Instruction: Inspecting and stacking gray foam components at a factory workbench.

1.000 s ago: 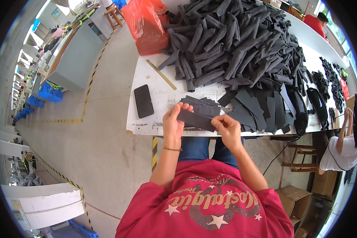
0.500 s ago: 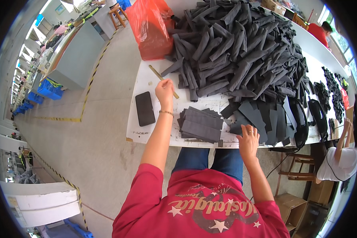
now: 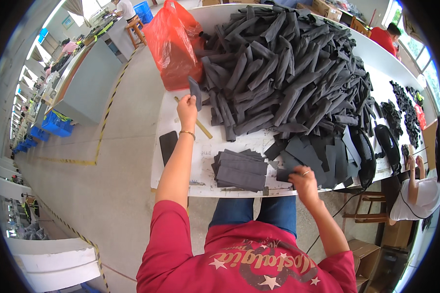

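My left hand [image 3: 187, 112] is closed around the lower end of a dark grey folded fabric piece [image 3: 195, 92], held up beside the big pile [image 3: 283, 73] of similar pieces. Close to the table's front edge, my right hand [image 3: 306, 183] has its fingers bent onto the edge of a flat dark grey panel [image 3: 284, 175]. Between my arms lies a neat stack of dark grey fabric pieces [image 3: 240, 171]. More loose dark panels [image 3: 305, 154] are spread just beyond my right hand. A narrow yellowish strip [image 3: 201, 128] lies near my left wrist.
A black phone [image 3: 168, 145] rests left of my left forearm, partly covered by it. A red plastic bag [image 3: 173, 49] stands at the far left of the white table [image 3: 200, 171]. Black curved cases [image 3: 364, 158] lie on the right. Another person [image 3: 418, 195] sits at the far right.
My left hand has moved left and now holds a folded fabric piece from above the yellowish strip. My right hand, spread before, has curled onto a panel's edge. The view has shifted slightly.
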Motion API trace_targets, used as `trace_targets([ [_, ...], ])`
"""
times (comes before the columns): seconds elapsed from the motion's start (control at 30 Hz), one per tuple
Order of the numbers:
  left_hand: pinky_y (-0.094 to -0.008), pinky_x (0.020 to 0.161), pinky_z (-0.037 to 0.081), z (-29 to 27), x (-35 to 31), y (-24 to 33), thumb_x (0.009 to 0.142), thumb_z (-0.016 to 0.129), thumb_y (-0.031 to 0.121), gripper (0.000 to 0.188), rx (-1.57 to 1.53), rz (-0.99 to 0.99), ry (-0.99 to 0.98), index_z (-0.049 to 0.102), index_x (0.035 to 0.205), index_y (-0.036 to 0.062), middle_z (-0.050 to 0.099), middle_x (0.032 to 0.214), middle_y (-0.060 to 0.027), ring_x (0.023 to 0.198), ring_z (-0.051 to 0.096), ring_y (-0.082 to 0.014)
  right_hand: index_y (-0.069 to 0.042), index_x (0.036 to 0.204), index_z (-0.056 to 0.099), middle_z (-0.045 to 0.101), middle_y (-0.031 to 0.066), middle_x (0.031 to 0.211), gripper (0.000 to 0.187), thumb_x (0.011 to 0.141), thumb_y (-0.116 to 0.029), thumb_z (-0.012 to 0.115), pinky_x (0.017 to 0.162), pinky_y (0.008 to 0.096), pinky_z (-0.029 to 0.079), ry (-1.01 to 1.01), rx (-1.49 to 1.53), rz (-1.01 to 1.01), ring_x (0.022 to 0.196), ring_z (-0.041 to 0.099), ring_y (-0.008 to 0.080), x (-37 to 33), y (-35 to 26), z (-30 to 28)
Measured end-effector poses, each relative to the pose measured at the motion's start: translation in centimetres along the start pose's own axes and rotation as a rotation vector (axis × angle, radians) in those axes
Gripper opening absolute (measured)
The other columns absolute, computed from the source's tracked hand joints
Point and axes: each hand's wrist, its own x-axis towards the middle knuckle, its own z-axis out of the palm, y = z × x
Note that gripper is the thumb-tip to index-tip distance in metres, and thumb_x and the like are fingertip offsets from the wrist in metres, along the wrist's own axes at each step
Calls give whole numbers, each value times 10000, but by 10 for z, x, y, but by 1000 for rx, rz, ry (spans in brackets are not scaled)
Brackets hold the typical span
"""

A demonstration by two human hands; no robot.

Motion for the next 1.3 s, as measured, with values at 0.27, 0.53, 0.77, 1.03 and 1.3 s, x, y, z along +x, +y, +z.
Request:
trace_targets([
  [0.27, -259, 485, 413, -25, -93, 76, 1010, 467, 233, 227, -1048, -599, -195, 537, 927, 34, 571, 717, -65, 571, 528, -145, -9, 1027, 466, 493, 37, 817, 329, 817, -29, 718, 674, 266, 429, 197, 680, 431, 738, 481, 114, 63, -66, -4],
  [0.53, -372, 782, 576, -38, -149, 128, 956, 571, 148, 199, -1149, -676, -344, 577, 1046, -28, 666, 1036, -182, 904, 682, -283, -18, 923, 501, 552, 161, 944, 330, 757, -109, 771, 713, 399, 453, 188, 399, -30, 820, 541, 338, 65, -105, -3],
  [0.77, -420, 819, 585, -38, -164, 120, 919, 628, 131, 203, -1177, -790, -384, 576, 1046, -19, 662, 1043, -169, 953, 672, -306, -36, 1107, 653, 640, 119, 1018, 415, 712, -53, 779, 829, 344, 484, 190, 545, 209, 947, 590, 264, 61, -114, -21],
  [1.03, -399, 820, 583, -34, -179, 136, 929, 616, 133, 208, -1133, -780, -408, 562, 1056, -23, 664, 1042, -175, 965, 670, -314, -36, 971, 698, 641, 75, 943, 273, 705, -28, 757, 765, 343, 465, 301, 379, 50, 865, 574, 248, 61, -116, -19],
  [1.3, -414, 842, 567, -38, -188, 148, 948, 572, 115, 196, -1134, -768, -493, 516, 1059, -37, 646, 1070, -209, 961, 669, -337, -62, 924, 701, 624, 28, 887, 225, 704, -53, 745, 721, 355, 426, 376, 94, -57, 824, 575, 231, 65, -113, -21],
])
